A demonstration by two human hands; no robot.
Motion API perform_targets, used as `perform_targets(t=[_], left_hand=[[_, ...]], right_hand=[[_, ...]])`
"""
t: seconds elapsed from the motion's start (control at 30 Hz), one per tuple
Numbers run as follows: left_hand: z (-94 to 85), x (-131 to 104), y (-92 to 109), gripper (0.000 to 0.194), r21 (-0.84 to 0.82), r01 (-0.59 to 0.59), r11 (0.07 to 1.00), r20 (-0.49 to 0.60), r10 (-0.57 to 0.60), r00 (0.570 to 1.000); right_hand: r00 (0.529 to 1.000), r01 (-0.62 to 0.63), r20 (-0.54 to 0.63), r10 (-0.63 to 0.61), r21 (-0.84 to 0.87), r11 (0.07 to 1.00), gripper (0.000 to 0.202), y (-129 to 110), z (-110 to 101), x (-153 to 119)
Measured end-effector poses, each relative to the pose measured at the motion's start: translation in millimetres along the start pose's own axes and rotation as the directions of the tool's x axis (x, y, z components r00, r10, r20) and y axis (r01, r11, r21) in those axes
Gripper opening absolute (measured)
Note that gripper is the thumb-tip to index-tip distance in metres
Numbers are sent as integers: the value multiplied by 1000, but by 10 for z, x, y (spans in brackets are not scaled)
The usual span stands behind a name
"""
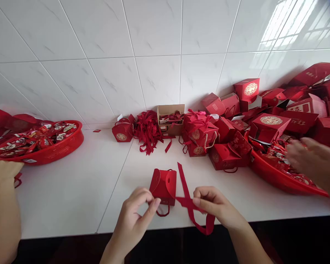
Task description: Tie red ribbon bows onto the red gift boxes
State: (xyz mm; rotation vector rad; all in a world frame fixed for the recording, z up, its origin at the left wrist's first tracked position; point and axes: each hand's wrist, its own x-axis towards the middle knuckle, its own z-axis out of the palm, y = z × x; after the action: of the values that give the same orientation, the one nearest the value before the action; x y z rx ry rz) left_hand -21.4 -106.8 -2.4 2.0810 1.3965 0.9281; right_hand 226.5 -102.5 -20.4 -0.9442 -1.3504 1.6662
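A small red gift box (162,185) with closed top flaps and cord handles stands near the front edge of the white table. My left hand (139,212) is at its lower left, thumb and forefinger nearly together by the box's front; whether anything is between them is too small to tell. To the right of the box, my right hand (216,203) pinches a red ribbon (191,211). One end of the ribbon points toward the box, another lies on the table, and a loop hangs over the edge.
Red baskets of wrapped sweets stand left (55,148) and right (275,176). Ribbons (148,128), a cardboard box (172,128) and tied boxes (199,135) line the tiled wall. Other people's arms reach in at both sides (2,205) (316,165).
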Motion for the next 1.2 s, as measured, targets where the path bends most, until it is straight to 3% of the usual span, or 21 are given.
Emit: perform_targets(t=[0.07, 0.13, 0.37, 0.87, 1.1, 1.2], left_hand=[[25, 77, -64, 14, 109, -42, 993, -119, 55, 991], [88, 147, -130, 9, 208, -54, 977, -146, 85, 986], [287, 278, -244, 24, 287, -60, 956, -51, 78, 996], [382, 352, -241, 21, 293, -86, 952, -9, 93, 996], [359, 390, -180, 15, 238, -63, 969, -45, 76, 996], [316, 414, -139, 16, 162, -54, 985, -41, 62, 997]], right_hand=[[997, -14, -76, 19, 62, 998, 37, -32, 5, 115], [992, -41, -116, 55, 123, 992, 37, -44, 21, 242], [973, -111, -182, 144, 181, 977, 34, 37, 54, 548], [977, -102, -168, 132, 177, 979, 34, 141, 127, 704], [981, -85, -177, 81, -15, 996, 33, 201, 114, 704], [943, 69, -271, -194, -412, 908, 18, 219, 83, 686]])
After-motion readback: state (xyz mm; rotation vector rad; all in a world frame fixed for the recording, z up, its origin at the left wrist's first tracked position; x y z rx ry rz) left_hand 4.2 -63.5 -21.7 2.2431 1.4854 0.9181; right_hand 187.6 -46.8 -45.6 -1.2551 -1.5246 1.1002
